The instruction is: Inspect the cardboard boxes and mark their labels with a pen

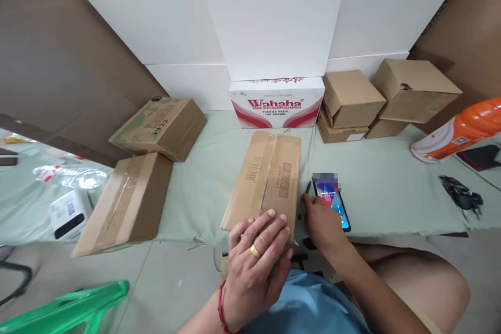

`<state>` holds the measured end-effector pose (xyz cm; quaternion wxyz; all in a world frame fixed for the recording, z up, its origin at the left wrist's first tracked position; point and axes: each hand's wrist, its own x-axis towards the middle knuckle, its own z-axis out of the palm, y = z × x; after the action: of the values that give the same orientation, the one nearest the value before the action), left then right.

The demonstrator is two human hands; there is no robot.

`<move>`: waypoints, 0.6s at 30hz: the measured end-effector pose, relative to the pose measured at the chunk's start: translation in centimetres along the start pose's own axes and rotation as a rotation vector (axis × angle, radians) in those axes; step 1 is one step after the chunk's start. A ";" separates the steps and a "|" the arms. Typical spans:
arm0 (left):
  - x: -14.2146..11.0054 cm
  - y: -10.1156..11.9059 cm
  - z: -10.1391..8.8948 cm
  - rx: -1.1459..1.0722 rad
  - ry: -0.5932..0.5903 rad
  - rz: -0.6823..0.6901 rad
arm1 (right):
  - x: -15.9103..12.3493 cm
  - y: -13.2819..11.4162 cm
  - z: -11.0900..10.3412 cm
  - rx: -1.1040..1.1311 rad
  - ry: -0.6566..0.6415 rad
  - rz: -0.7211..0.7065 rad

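1. Table [188,188]: pale green cloth, carries everything below.
2. Wahaha purified water carton [276,107]: white and red, table's back edge, against white panel.
3. Taped brown cardboard carton [270,172]: table centre, right in front of person, in front of the Wahaha one; tape strip lengthwise on top, red-brown printing both sides of it.
4. Left hand [254,261]: palm down on brown carton's near end, fingers extended and close together, not gripping.
5. Right hand [323,224]: right of brown carton, over smartphone's left edge, fingers curled.
6. Smartphone [332,198]: on table, screen lit, partly covered by right hand.
7. Slim dark tool [308,187]: between carton and smartphone, at right fingertips; lower end hidden, can't tell if pinched.
8. Gold ring [255,251]: on left hand.
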<state>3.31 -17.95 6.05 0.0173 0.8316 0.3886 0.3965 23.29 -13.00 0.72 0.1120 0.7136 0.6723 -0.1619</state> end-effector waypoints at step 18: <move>-4.7 -7.9 -1.7 -0.367 0.417 -0.786 | 2.7 2.7 -3.4 -0.325 0.057 -0.739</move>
<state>-4.59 -15.98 1.52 0.2341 0.5076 0.5921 0.5805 26.39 -9.46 2.65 0.1386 0.4010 0.9033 -0.0630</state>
